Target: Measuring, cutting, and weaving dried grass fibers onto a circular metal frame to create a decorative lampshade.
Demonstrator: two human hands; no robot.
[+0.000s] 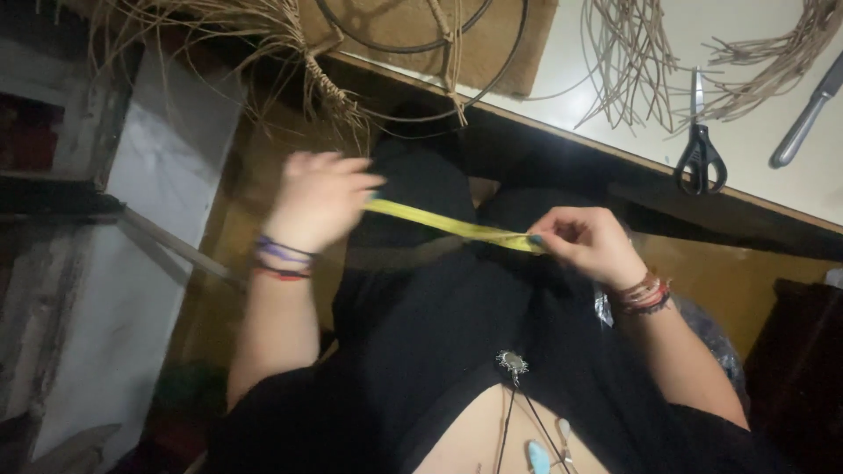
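Note:
A yellow measuring tape (443, 222) is stretched taut between my two hands, above my lap in black clothing. My left hand (318, 197) grips its left end, fingers curled, slightly blurred. My right hand (587, 242) pinches the right end between thumb and fingers. Both wrists carry several bracelets. Both hands hang below the near edge of the white table (764, 140).
On the table lie black-handled scissors (700, 156), a knife with a metal handle (806, 114), bundles of tan reed strands (632, 53) and a dark wire hoop (421, 35) on a brown board. More loose straw (263, 44) hangs at the upper left. A white wall panel (114, 263) is at left.

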